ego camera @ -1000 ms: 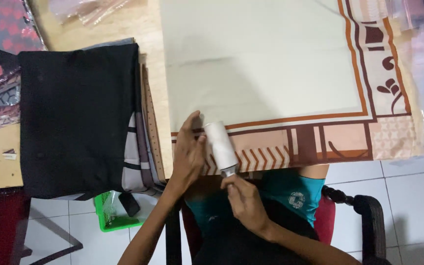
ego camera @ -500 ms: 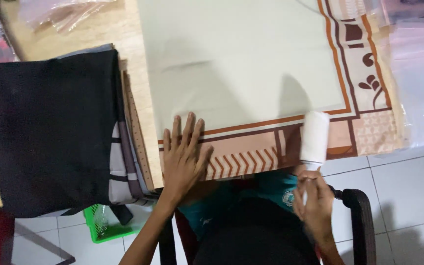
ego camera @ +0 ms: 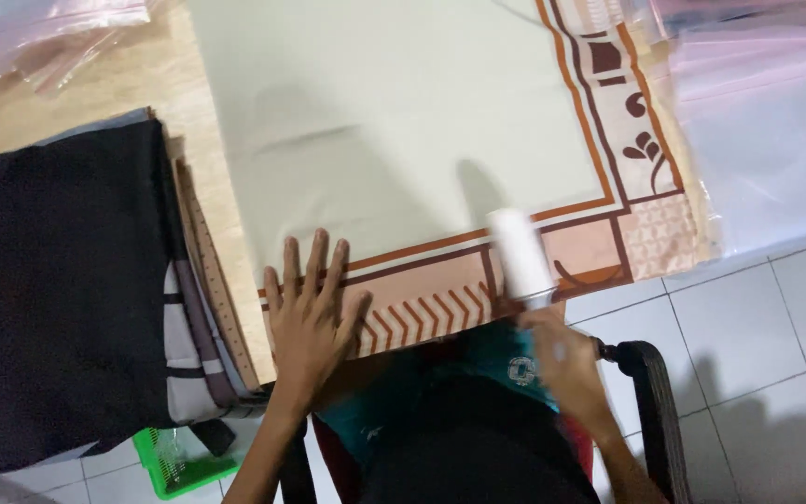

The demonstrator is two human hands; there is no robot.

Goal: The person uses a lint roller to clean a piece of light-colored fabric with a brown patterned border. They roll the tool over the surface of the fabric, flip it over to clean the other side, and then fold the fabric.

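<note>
Gripping a white roller (ego camera: pixel 521 257), apparently by its handle, the right hand (ego camera: pixel 566 359) is laying it on the cloth (ego camera: pixel 403 140); left hand (ego camera: pixel 310 313) is pressing flat, fingers spread, on the patterned border.

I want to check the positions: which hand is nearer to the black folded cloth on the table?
Left. The left hand lies flat on the cream cloth, beside the black folded cloth. The right hand holds the white roller, farther away.
</note>
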